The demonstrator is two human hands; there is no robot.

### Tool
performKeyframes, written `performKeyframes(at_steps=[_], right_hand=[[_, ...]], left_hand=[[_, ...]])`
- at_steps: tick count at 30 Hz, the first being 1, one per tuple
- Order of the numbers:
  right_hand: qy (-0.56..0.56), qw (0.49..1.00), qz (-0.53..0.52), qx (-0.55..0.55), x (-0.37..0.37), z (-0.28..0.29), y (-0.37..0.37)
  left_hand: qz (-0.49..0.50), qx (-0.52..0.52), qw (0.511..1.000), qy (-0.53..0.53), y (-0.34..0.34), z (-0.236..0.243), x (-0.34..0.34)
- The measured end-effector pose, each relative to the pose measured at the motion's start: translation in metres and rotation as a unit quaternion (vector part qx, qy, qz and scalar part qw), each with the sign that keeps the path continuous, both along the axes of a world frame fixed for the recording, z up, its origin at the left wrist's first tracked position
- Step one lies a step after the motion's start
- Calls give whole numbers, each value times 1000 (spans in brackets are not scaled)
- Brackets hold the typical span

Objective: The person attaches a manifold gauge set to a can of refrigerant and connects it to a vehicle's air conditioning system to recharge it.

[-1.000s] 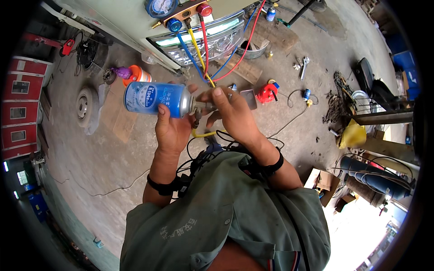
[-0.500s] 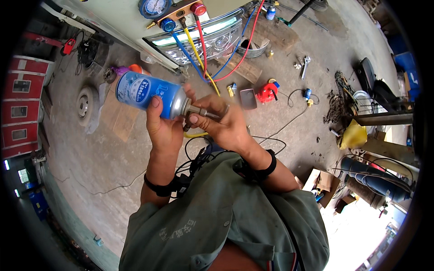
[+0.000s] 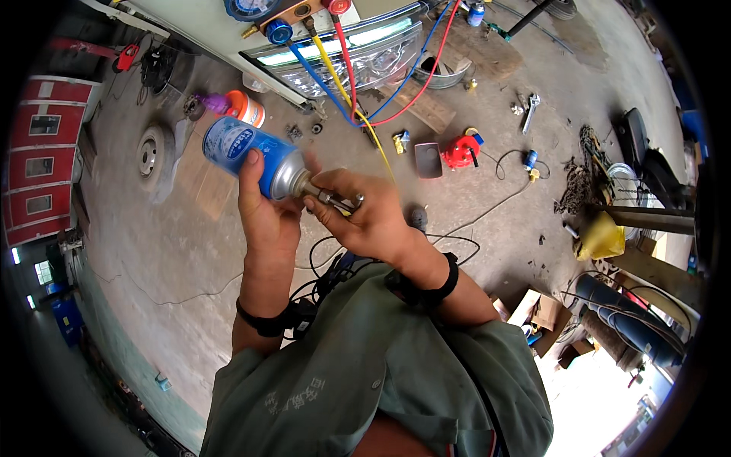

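Note:
My left hand (image 3: 263, 213) grips a blue metal gas can (image 3: 247, 154), held on its side with the neck pointing right. My right hand (image 3: 365, 217) closes around a small metal valve fitting (image 3: 335, 199) at the can's neck. A yellow hose (image 3: 346, 91) runs from that fitting up to a manifold gauge set (image 3: 282, 14) at the top edge, where a blue hose (image 3: 324, 87) and a red hose (image 3: 426, 72) also hang.
Concrete floor below. A vehicle front with headlight (image 3: 358, 57) sits at the top. A wheel (image 3: 152, 152) lies left. An orange and white can (image 3: 245, 108), red tool (image 3: 461, 151), wrench (image 3: 531, 107), yellow bag (image 3: 601, 236) and cardboard boxes (image 3: 541, 316) lie scattered.
Both hands have raised the can and tilted its base up to the left. My right hand stays on the fitting at the neck.

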State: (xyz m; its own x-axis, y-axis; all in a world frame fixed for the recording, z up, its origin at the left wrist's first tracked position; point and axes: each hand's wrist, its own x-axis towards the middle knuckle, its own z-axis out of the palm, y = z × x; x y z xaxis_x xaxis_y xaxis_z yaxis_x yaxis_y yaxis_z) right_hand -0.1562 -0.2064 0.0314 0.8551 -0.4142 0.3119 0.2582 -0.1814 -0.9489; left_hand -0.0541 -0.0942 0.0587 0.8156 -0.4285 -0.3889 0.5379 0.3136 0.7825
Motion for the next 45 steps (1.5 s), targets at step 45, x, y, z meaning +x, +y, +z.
performKeyframes(at_steps=[45], right_hand=[[40, 990, -119, 63, 197, -41, -96]], left_hand=[[-56, 0, 992, 111, 88, -25, 51]])
